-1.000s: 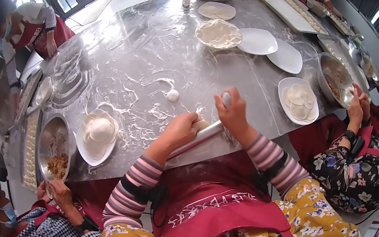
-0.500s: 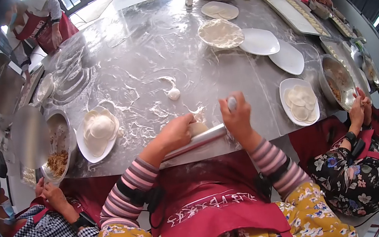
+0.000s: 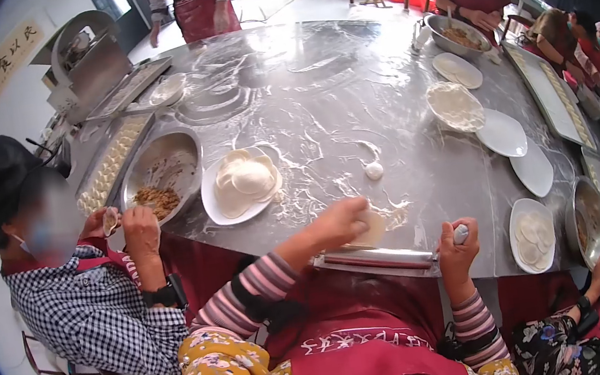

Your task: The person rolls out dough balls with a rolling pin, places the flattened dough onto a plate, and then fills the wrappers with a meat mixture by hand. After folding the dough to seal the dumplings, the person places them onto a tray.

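My right hand (image 3: 459, 248) is wrapped round the handle end of a metal rolling pin (image 3: 379, 259), which lies along the table's near edge. Just beyond the pin is a thin, round dough wrapper (image 3: 375, 229). My left hand (image 3: 343, 223) has its fingers closed at the wrapper's left edge, slightly smeared by motion. A small dough ball (image 3: 373, 170) rests on the floury steel farther in. To the left, a white plate (image 3: 221, 215) carries a stack of wrappers (image 3: 246, 183).
Steel bowls of filling stand left (image 3: 192, 153) and right (image 3: 587, 212). A flour bowl (image 3: 455, 106), white plates (image 3: 501, 132) and a wrapper plate (image 3: 529, 263) line the right. A co-worker (image 3: 90, 278) sits close at left, beside a dumpling tray (image 3: 113, 164); others work around the table.
The view has swung left, so the table's things appear farther right. My left hand has shifted on the wrapper, and more of the wrapper shows. My right hand still holds the rolling pin.
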Demonstrator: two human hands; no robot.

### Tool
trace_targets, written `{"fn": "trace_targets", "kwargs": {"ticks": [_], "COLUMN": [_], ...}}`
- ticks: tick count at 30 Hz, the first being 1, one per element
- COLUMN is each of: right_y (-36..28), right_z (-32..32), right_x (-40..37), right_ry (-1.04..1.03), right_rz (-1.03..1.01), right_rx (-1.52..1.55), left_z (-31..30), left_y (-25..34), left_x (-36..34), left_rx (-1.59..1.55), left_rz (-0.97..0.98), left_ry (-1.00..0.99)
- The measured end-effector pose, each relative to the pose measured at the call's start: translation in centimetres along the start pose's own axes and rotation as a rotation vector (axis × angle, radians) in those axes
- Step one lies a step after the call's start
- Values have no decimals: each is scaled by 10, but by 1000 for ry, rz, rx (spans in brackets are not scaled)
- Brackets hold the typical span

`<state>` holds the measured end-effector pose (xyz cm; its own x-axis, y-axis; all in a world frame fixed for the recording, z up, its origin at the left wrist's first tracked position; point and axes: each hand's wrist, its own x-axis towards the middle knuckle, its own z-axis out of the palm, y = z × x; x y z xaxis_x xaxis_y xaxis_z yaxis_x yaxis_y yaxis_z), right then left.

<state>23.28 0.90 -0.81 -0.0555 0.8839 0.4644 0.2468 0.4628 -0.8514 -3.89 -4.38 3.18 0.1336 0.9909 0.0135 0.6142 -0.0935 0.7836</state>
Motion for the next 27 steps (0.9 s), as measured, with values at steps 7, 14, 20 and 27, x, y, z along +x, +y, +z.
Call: {"fn": "trace_targets", "kwargs": {"ticks": [7,14,20,27], "right_y": [7,9,2,-9], "right_z": [1,-2,-2,-5], "right_x": [-1,-6,-4,-4], "right_ry": [14,14,22,53], "right_rz": [-29,-32,-62,-133], "right_rx": [-4,-8,-43,-73], "left_z": [-162,-198,-82,1], "left_y": [-48,-41,-47,-27], "left_x": [-39,23,111,131], "left_rx": [227,460,331,382], "left_rz": [-303,-331,-179,-138], "left_ry": [140,364,119,82]}}
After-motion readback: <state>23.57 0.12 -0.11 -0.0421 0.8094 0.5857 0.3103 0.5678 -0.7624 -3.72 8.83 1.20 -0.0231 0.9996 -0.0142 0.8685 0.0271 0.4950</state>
